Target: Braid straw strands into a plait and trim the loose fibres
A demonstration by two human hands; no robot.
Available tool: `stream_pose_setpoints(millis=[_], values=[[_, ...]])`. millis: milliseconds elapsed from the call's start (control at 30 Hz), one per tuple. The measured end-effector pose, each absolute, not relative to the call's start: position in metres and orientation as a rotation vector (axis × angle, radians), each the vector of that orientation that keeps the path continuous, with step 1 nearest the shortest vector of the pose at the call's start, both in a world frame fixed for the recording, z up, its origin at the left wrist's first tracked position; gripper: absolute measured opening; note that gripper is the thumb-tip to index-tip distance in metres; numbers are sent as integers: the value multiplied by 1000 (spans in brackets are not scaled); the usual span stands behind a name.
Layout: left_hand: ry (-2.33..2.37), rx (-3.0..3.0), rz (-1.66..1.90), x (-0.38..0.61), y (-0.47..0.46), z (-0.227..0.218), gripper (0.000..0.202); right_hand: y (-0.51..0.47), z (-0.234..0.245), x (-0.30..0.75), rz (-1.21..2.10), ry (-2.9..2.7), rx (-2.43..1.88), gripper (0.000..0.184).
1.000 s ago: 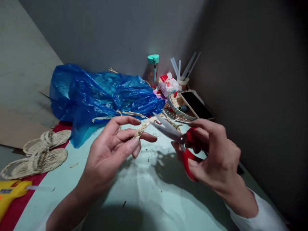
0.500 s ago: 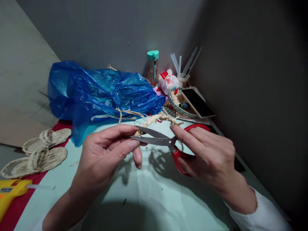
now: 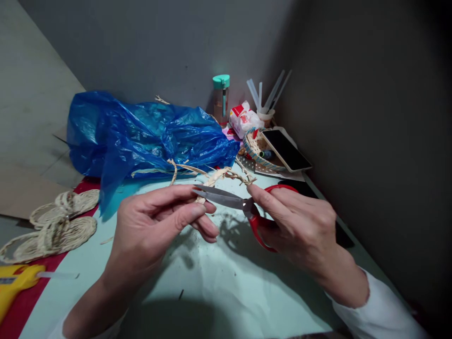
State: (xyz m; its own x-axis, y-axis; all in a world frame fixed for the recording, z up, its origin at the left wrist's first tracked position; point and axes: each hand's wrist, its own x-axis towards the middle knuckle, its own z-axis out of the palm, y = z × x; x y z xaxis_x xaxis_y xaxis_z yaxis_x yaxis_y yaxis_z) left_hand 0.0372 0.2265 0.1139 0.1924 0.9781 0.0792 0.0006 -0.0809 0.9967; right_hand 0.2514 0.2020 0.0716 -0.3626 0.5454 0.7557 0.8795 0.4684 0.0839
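My left hand [image 3: 155, 223] pinches one end of a pale braided straw cord [image 3: 221, 176] between thumb and fingers, just above a pale green table [image 3: 219, 278]. My right hand [image 3: 300, 226] grips red-handled scissors [image 3: 243, 207]. Their steel blades point left, nearly closed, with the tips at the cord end beside my left fingertips. The cord runs back and right from my fingers toward the blue bag.
A crumpled blue plastic bag [image 3: 141, 136] lies behind my hands. At left sit coiled straw mats [image 3: 52, 226] and a yellow glue gun [image 3: 16, 282]. At the back right stand a teal-capped bottle [image 3: 221, 96], glue sticks in a cup [image 3: 264, 101], a woven basket [image 3: 259, 150] and a phone [image 3: 286, 150].
The scissors swung left and down from a raised, open pose to the cord end at my left fingers, and the blades closed. My left fingers curled from spread into a pinch.
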Motion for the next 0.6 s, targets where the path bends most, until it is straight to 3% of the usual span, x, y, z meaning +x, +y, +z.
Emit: stream_pose_setpoints(millis=[200,367,500,600], values=[[964,1325,1154,35,229,107,9,203,68,253,-507,-2045,-1198,17],[997,1302,1211,28,234,102,11,203,70,252,-166,-1854,-1208,23],[1001,1380,1202,24,236,99,11,201,79,248,132,-1586,-1278,12],[1022,1362,1166,25,235,102,11,202,87,248,401,-1445,-1321,13]])
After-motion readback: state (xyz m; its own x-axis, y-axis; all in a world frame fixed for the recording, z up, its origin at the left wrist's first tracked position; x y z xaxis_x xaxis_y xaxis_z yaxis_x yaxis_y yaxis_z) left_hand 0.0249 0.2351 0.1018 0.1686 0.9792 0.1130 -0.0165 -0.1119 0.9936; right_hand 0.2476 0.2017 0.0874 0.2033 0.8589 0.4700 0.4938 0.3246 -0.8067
